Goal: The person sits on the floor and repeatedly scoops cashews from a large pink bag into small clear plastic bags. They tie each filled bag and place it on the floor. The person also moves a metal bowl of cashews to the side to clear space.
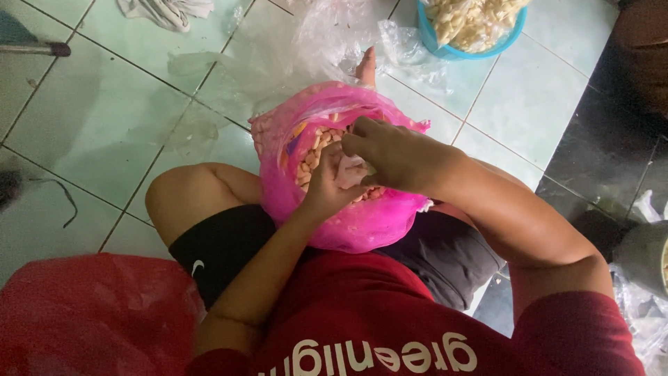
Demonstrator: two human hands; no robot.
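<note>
Pink plastic bag [362,223] of pale peanuts [314,150] rests on the seated person's lap. Left hand [327,188] and right hand [390,154] close together on a small pale piece [350,172] above it. Surrounding: green tiled floor [97,118], clear plastic sheets [292,49], blue basin [459,50] beyond.

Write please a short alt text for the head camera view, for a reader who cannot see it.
Seen from above, a seated person's left hand and right hand meet inside a pink plastic bag of pale peanuts on their lap. A blue basin stands on the green tiled floor ahead.
</note>
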